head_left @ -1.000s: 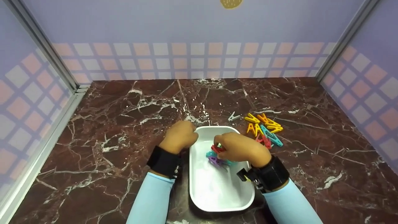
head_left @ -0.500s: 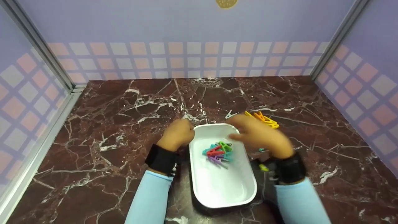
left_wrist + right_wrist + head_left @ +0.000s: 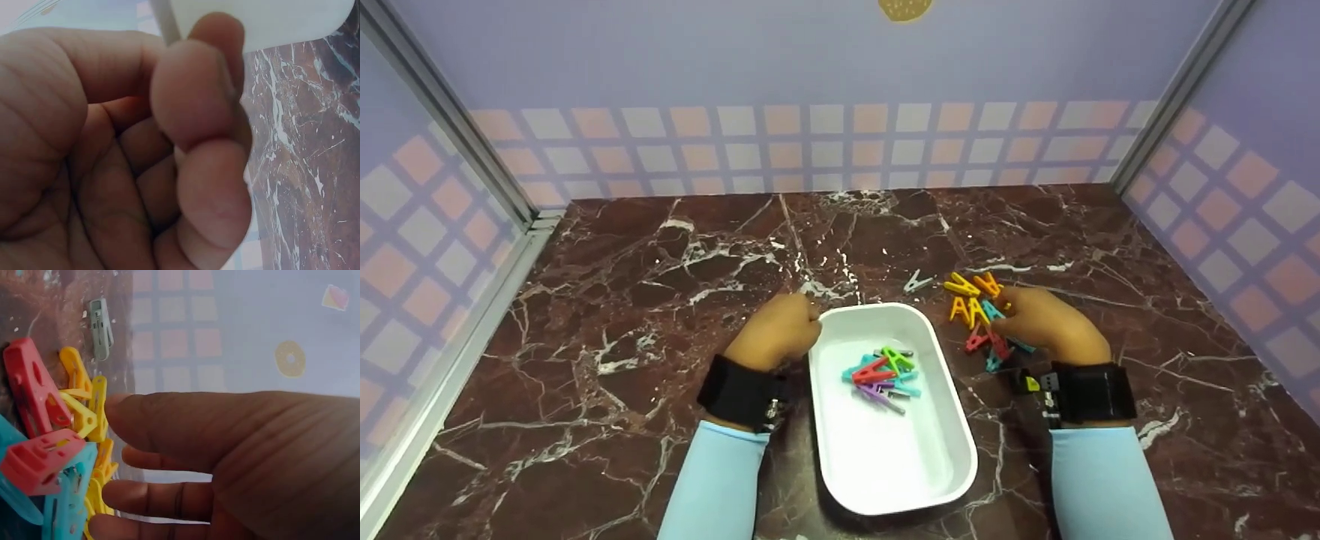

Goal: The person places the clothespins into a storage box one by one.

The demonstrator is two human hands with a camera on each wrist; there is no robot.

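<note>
My left hand [image 3: 780, 330] pinches the rim of the white tray [image 3: 891, 469] near its far left corner; the left wrist view shows curled fingers [image 3: 214, 191] and the tray's edge at the fingertips. Inside the tray lies a small heap of clothespins, with a red clothespin [image 3: 874, 370], a green clothespin [image 3: 897, 358] and a purple clothespin [image 3: 879, 395]. My right hand [image 3: 1046, 322] is over the loose clothespins right of the tray, its fingers fairly straight and nothing held between them. Close to its fingertips are a yellow clothespin [image 3: 98, 408] and a teal clothespin [image 3: 70, 495].
Several yellow, orange, red and teal clothespins lie in the pile, among them an orange clothespin [image 3: 987, 284]. A grey clothespin [image 3: 916, 281] lies apart behind the tray. The dark marble tabletop [image 3: 675, 292] meets a tiled wall panel [image 3: 810, 142] at the back.
My right hand let go of the red clothespin in the tray, then moved right to the pile of loose clothespins. My left hand stays at the tray's rim.
</note>
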